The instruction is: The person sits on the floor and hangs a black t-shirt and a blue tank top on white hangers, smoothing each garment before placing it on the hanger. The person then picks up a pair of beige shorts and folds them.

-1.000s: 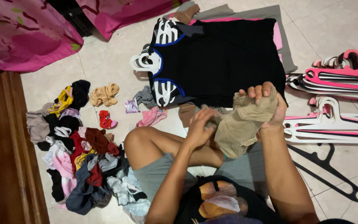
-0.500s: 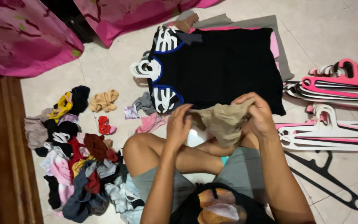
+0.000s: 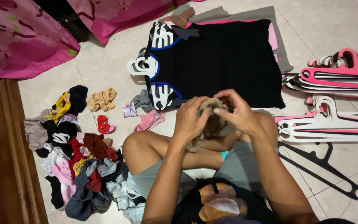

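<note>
Both hands closed on one small tan cloth point(image 3: 213, 120), bunched into a wad, held above crossed legs. Left hand point(image 3: 189, 121) wrapped round near side of wad, fingers curled in. Right hand point(image 3: 240, 116) pinching top edge, thumb and forefinger meeting over fabric. Cloth mostly hidden between palms; loose tail hanging below left hand.

Likely light, thin, soft, stretchy; no stiffness, will slump if let go. Not fragile, not slippery. Best taken by hem or corner, pinched, one hand each end to spread flat.

Just beyond hands, on tile floor point(image 3: 104, 66): black top point(image 3: 224, 62) laid flat on white hanger point(image 3: 139, 66), pink and grey garments under it. Right of right hand: stack of pink and white hangers point(image 3: 332, 120), more pink hangers point(image 3: 340, 72) further out, black hanger point(image 3: 324, 170) nearer body. Left of left hand: small pink cloth point(image 3: 150, 119), grey scrap point(image 3: 143, 99), red scrap point(image 3: 103, 123), tan bundle point(image 3: 102, 99), small packet point(image 3: 129, 110). Further left: mixed pile of clothes point(image 3: 75, 157), well apart from hands. Pink patterned bedding point(image 3: 21, 37) far left, beyond pile.
</note>
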